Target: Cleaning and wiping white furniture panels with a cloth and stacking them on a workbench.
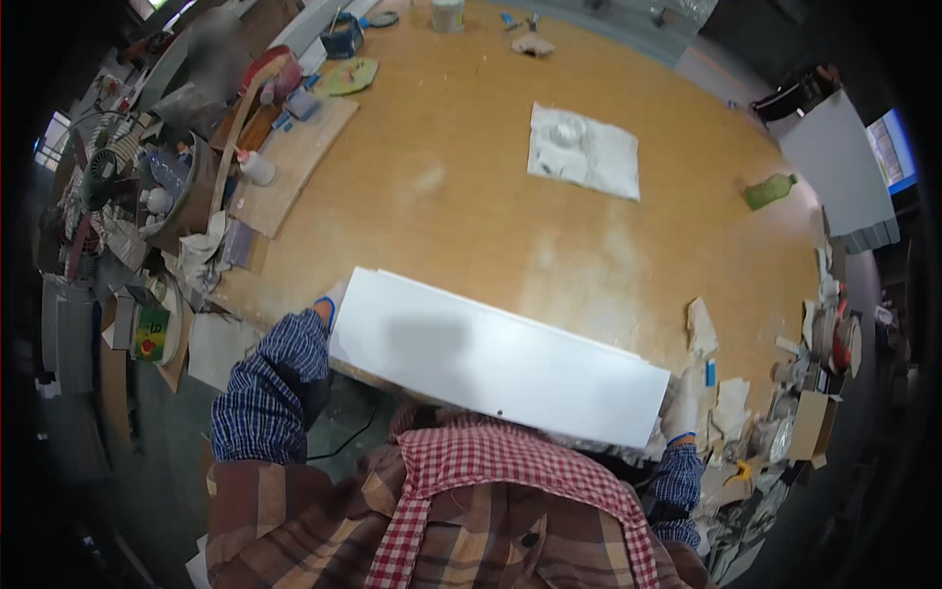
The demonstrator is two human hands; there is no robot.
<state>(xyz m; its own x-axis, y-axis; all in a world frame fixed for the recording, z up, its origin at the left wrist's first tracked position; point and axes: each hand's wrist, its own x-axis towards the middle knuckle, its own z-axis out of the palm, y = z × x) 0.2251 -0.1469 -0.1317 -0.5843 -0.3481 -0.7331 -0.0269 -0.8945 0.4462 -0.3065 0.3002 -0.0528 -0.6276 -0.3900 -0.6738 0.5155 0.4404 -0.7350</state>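
Observation:
A long white panel [500,358] with a glossy face lies tilted across the front of me, at the near edge of the table. A small dark hole shows near its lower edge. My left hand [337,295], in a white glove with a blue cuff, grips its left end; most of the fingers are hidden behind the panel. At the other end my right hand [679,412], gloved the same way, holds the panel's right edge, its fingertips partly out of sight. Blue checked sleeves cover both forearms.
A wide wooden table [442,128] bears a white sheet [586,152], a green bottle [770,191] and a white tub [448,14]. On the left, a white squeeze bottle [257,168] stands on a board [294,177]. Paper scraps and a blue block [710,373] lie near my right hand.

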